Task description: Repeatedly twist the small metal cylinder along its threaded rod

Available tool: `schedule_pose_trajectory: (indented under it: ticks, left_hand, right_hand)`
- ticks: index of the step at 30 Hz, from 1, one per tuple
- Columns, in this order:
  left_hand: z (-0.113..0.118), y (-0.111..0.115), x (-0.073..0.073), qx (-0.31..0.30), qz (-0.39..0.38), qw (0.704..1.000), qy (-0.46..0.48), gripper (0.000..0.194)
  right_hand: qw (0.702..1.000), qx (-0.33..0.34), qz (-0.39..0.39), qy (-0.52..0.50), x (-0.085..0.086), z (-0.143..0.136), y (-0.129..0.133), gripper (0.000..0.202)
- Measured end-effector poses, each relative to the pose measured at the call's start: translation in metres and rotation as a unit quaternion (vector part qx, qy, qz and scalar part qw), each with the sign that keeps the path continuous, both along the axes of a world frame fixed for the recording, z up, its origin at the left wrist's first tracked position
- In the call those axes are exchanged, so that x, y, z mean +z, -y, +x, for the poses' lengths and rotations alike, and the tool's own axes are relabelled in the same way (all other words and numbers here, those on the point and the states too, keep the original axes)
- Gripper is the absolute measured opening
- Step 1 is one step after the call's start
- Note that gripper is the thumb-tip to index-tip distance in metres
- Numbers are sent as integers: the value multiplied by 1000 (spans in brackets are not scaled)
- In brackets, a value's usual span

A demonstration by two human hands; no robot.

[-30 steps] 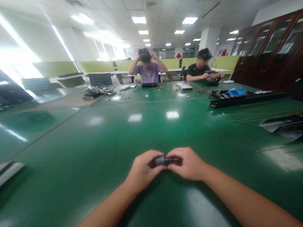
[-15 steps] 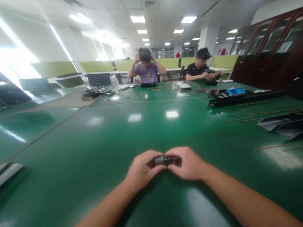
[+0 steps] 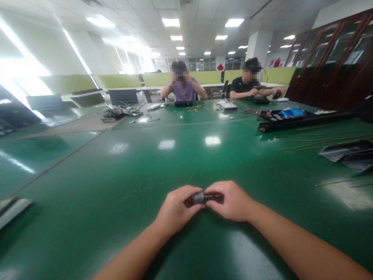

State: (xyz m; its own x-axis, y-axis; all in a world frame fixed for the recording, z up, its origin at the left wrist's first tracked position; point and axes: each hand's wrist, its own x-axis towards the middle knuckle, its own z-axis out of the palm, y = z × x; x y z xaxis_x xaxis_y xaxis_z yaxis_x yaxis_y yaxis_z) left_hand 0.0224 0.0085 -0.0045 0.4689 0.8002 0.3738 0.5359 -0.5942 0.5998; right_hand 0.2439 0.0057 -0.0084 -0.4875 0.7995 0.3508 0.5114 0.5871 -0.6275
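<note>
A small dark cylinder with a grey band and a narrower ridged part lies sideways between my hands, low over the green table. Its exact kind is not clear. My left hand is closed around the left end, thumb and fingers pinching the banded part. My right hand closes round the narrower right end. The fingertips of both hands nearly meet at the middle of the piece. Both of its ends are partly hidden by my palms and fingers.
Thin rods and a long black channel lie at the right. A white box and scattered small brown pieces are at the far side, where two people sit. A pale slab lies at the left edge.
Both hands keep their hold, and the cylinder has shifted very slightly right. Across the table, one person's hands have come down from the head to the front of the headset.
</note>
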Motion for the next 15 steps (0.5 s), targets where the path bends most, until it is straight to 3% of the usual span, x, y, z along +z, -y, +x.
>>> schedule_pose_trajectory:
  ticks: [15]
  left_hand:
    - [1,2,3,-10,3,1000,-3,24]
  right_hand:
    - [1000,-5,1,10,0,0,0,18]
